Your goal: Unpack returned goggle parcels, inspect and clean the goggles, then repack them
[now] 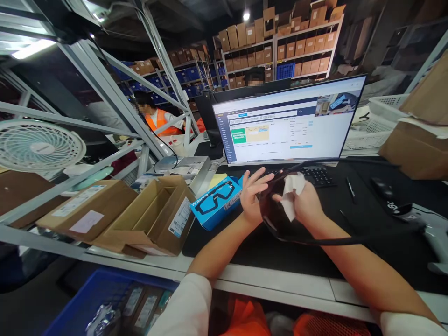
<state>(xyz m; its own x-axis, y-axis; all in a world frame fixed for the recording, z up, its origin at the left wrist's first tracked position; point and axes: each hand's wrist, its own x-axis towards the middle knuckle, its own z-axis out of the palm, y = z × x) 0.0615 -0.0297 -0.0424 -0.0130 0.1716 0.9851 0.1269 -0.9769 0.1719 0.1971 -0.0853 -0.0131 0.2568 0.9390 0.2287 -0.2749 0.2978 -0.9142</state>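
Dark safety goggles (269, 212) with long black side bands are held up above the black desk mat. My left hand (251, 198) grips their left edge, its fingers partly stretched and the thumb side hidden. In my right hand (308, 205) a crumpled white tissue (290, 200) is pinched against the dark lens. Just left of my left hand lies a blue box (215, 203) printed with a picture of goggles.
Behind the hands stand a monitor (280, 126) and a keyboard (318, 176). Cardboard boxes (147, 217) line the left side, near a fan (42, 147). To the right are a pen (350, 189), a mouse (382, 189) and a scanner (429, 228). A co-worker in an orange vest (161, 122) sits beyond.
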